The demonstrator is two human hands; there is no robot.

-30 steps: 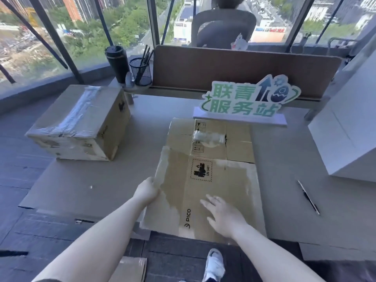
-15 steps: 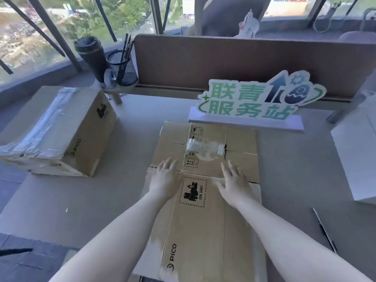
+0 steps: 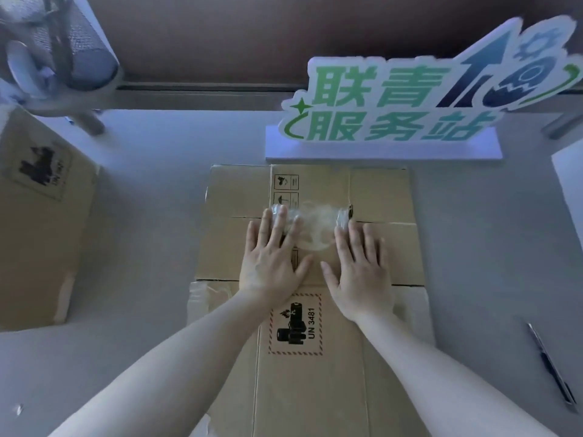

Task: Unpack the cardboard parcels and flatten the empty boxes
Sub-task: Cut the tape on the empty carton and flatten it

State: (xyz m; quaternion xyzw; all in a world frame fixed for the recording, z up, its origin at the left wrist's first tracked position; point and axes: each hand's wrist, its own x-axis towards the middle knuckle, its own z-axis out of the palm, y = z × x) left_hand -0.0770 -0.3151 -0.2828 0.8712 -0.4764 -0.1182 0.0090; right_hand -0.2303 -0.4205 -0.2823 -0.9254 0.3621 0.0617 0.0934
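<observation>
left grip (image 3: 272,259) flat, right grip (image 3: 359,266) seemingly flat

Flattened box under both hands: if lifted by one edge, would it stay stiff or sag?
The flattened box would probably hinge at its visible fold lines rather than stay rigid. It looks light, being plain cardboard. The crumpled tape near the fingertips might snag.

- Flattened cardboard box (image 3: 372,373): plain brown, with a black battery mark inside a red-hatched border and black handling symbols.
- Crumpled tape (image 3: 315,222): clear, glossy.
- Second cardboard box (image 3: 38,247): brown, black printed mark.
- Sign (image 3: 410,99): white with green characters and a dark blue arrow.
- Tabletop (image 3: 151,190): pale grey.
- Divider panel (image 3: 220,36): dull brown.
- Pen (image 3: 552,367): dark.
</observation>
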